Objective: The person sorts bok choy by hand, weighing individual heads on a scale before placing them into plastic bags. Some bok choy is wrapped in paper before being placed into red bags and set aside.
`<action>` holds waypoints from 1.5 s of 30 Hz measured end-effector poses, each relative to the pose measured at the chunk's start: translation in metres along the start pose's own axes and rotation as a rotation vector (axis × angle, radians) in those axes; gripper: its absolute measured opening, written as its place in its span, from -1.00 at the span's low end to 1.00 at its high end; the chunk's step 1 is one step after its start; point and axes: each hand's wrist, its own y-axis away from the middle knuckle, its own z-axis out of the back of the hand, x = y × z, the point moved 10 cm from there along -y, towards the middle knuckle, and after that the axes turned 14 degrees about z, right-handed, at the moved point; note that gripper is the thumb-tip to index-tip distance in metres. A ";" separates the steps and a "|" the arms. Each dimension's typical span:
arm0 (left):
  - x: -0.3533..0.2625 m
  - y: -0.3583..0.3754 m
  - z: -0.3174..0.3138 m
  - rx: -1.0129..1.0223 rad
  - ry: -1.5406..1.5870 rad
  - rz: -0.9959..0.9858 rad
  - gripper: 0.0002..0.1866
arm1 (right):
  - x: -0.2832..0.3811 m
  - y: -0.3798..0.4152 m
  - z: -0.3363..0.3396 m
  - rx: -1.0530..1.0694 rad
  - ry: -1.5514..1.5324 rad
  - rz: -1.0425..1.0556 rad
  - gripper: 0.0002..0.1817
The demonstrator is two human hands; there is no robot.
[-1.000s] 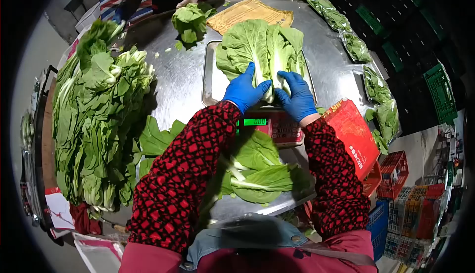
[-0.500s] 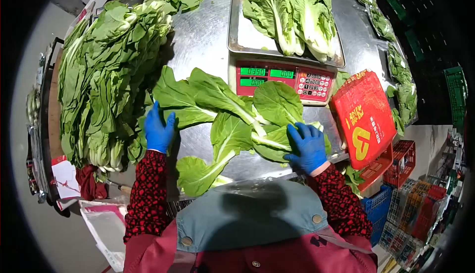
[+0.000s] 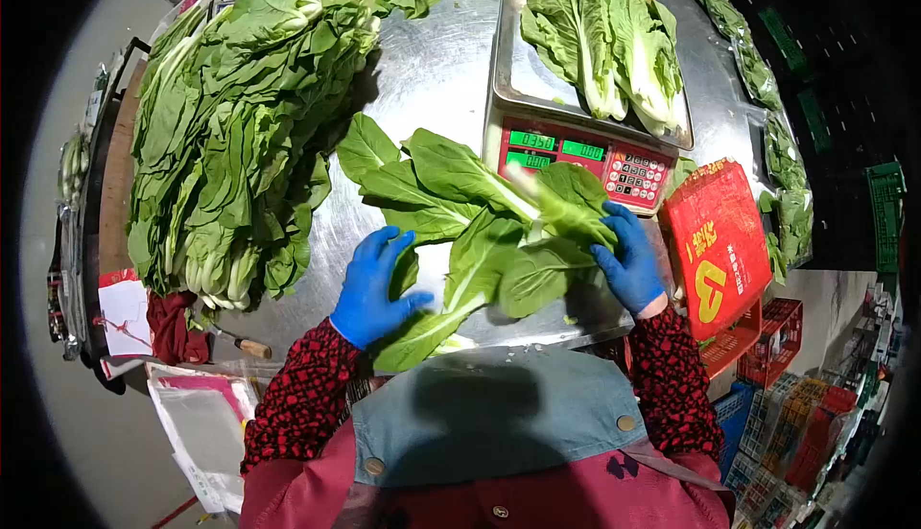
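Several loose leafy greens (image 3: 480,260) lie in a cluster on the metal table (image 3: 432,69). My left hand (image 3: 376,289), in a blue glove, rests at the cluster's left edge with its fingers spread over a leaf. On the right, my right hand (image 3: 628,265), also gloved in blue, has thumb and fingers closed on the edge of a leafy green (image 3: 574,211), whose pale stem is blurred. Behind the cluster stands a red scale (image 3: 585,150) with lit green displays. Two heads of lettuce (image 3: 604,49) lie on its metal tray (image 3: 513,59).
A tall pile of greens (image 3: 230,145) stands on the left. A red bag (image 3: 720,241) is at the right, above red crates (image 3: 772,332). Near the front left lies a wooden-handled knife (image 3: 251,347). Packed greens (image 3: 787,160) line the far right edge.
My left hand has moved right and down onto the cluster's edge. My right hand has moved up and taken hold of a leafy green, which has shifted. The view has shifted too.
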 end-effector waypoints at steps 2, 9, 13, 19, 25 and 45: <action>-0.006 0.024 -0.025 0.150 -0.224 0.016 0.13 | -0.013 -0.005 -0.019 0.016 0.229 -0.023 -0.26; 0.021 0.031 -0.061 -0.070 -0.322 -0.093 -0.42 | 0.070 -0.011 -0.145 0.200 0.073 0.126 -0.33; 0.162 0.013 -0.113 0.037 0.689 0.376 -0.61 | 0.135 -0.009 -0.209 0.481 -0.068 0.447 -0.46; 0.098 0.038 -0.017 -0.288 0.958 0.474 -0.68 | 0.128 -0.069 -0.161 0.251 0.044 0.384 -0.45; 0.114 0.051 -0.018 -0.378 0.699 0.411 -0.59 | 0.074 -0.077 -0.197 0.318 0.510 0.188 -0.35; 0.072 0.027 -0.030 -0.362 0.412 0.391 -0.09 | 0.020 -0.003 -0.130 0.132 0.195 0.033 -0.34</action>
